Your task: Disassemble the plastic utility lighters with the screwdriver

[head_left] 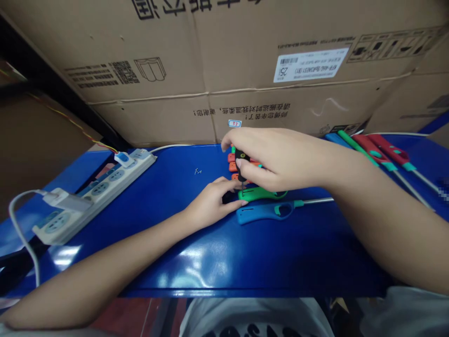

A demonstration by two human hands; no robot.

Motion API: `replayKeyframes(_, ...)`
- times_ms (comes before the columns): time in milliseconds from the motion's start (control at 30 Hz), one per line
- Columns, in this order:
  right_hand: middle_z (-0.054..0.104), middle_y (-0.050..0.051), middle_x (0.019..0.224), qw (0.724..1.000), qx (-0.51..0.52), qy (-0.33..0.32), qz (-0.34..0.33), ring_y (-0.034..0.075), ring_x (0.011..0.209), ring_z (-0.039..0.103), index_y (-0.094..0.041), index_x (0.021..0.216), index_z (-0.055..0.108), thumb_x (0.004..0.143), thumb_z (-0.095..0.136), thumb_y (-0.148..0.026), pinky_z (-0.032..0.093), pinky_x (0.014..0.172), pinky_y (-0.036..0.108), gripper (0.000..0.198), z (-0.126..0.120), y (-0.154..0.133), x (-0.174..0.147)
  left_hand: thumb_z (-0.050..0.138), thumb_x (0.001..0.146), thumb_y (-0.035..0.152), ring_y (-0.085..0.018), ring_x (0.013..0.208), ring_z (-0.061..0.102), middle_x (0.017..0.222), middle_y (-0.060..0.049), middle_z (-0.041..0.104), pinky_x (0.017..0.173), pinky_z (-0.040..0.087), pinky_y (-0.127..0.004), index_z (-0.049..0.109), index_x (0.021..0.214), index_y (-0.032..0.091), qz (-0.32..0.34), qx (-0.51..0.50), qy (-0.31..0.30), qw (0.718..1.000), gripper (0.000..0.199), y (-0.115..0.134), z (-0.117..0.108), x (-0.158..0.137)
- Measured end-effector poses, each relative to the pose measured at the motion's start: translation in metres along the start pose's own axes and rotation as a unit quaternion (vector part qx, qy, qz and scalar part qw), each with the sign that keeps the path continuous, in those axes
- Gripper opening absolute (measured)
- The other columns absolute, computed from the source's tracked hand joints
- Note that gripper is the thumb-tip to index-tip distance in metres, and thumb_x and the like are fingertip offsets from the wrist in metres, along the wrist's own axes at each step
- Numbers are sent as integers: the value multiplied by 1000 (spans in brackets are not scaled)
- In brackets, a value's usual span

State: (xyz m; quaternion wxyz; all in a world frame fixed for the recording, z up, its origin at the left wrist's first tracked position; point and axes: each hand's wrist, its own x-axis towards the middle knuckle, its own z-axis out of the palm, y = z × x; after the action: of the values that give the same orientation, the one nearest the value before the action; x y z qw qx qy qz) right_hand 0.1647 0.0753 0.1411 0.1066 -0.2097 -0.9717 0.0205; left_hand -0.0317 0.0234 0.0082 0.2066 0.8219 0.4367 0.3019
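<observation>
In the head view my right hand (273,157) grips a screwdriver (241,164) with a black handle, held upright. Its thin shaft points down at the rear end of a green gas lighter (261,193). My left hand (213,201) pinches that same end between thumb and fingers. Nearer to me lies a blue gas lighter (264,213) with a metal tube pointing right. Beyond the green one, several orange and red lighters (233,166) lie in a row, partly hidden under my right hand. Small screws (198,172) rest on the table to the left.
A white power strip (101,187) with plugs and cables runs along the left of the blue table (196,252). More lighters (382,150) in red, green and blue lie at the back right. A large cardboard box (168,107) stands behind as a wall.
</observation>
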Motion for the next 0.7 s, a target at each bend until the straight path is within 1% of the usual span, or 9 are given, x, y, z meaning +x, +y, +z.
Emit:
replayKeyframes(133,71,7,87,1000,-11,-3,11,18,68,58,-16,112,60,101,44,-43,32,61,29,33,2,1,0,70,92,29,-22,94,67,102,-7,71,85,55,-36,68,117,19,7,19,-15,1000,27,0,-4,1)
replayKeyframes(233,71,8,93,1000,2,9,-19,16,69,58,-16,116,58,101,43,-35,32,61,28,28,4,1,0,69,93,30,-22,92,66,100,-7,71,84,55,-36,68,116,20,22,29,-27,999,26,2,-8,1)
replayKeyframes(300,71,8,95,999,7,17,-30,16,70,57,-16,117,57,101,43,-37,32,61,28,30,5,-1,0,67,94,29,-23,94,67,102,-7,72,86,55,-37,68,114,19,35,31,-37,998,22,3,-11,1)
replayKeyframes(367,70,7,88,1000,0,10,-23,16,67,56,-15,111,59,102,43,-43,31,61,28,33,5,-2,0,65,94,29,-23,97,67,104,-8,72,87,55,-38,68,111,19,38,39,-43,998,20,3,-14,1)
replayKeyframes(400,69,7,86,1000,-3,4,-21,16,66,55,-16,109,59,102,42,-42,31,61,28,32,5,-2,0,65,94,30,-23,97,68,104,-8,72,87,56,-38,68,111,20,37,42,-45,997,20,3,-15,1)
replayKeyframes(500,70,7,93,1000,4,6,-28,16,70,57,-15,115,57,101,41,-33,33,63,28,28,5,-3,0,66,92,31,-24,98,68,107,-8,72,90,56,-39,68,113,21,36,44,-51,997,23,3,-17,0)
replayKeyframes(567,70,7,94,1000,4,9,-24,17,73,57,-15,118,55,101,42,-37,33,64,29,31,4,-3,0,64,93,30,-24,102,69,111,-8,72,93,56,-40,66,115,21,43,42,-53,997,24,4,-17,0)
replayKeyframes(633,69,7,91,1000,0,6,-15,17,70,56,-15,113,58,102,41,-43,32,63,29,34,4,-3,0,63,93,32,-26,105,68,113,-9,72,95,55,-42,65,114,20,44,45,-46,997,25,6,-16,-1)
replayKeyframes(700,70,8,92,1000,0,4,-18,17,69,56,-15,110,60,103,40,-39,32,63,30,32,3,-3,1,66,91,38,-28,106,68,113,-11,72,97,54,-44,64,114,18,42,44,-39,997,31,10,-13,-1)
